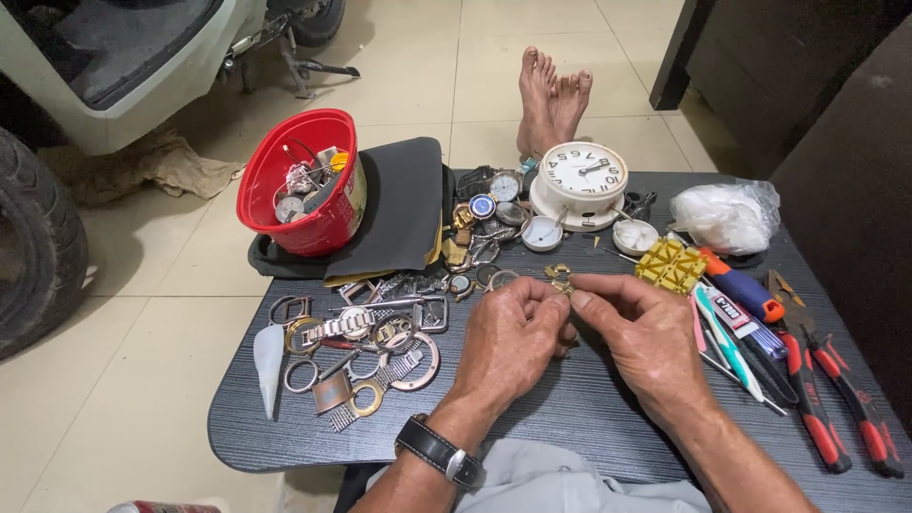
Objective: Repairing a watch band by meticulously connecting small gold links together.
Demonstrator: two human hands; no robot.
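My left hand (508,337) and my right hand (646,337) meet over the dark grey table (570,418). Between their fingertips they pinch a small gold-coloured metal watch part (560,278). A black wristwatch (439,451) sits on my left wrist. To the left of my hands lies a heap of watch cases, rings and metal bracelets (361,342). Just behind my hands are more loose watches and parts (484,223).
A red bucket (304,185) of parts stands on black folders at the back left. A white alarm clock (581,182), a yellow block (671,266), a plastic bag (727,217), screwdrivers and red-handled pliers (836,399) lie right. Bare feet (551,95) rest beyond the table; a scooter stands far left.
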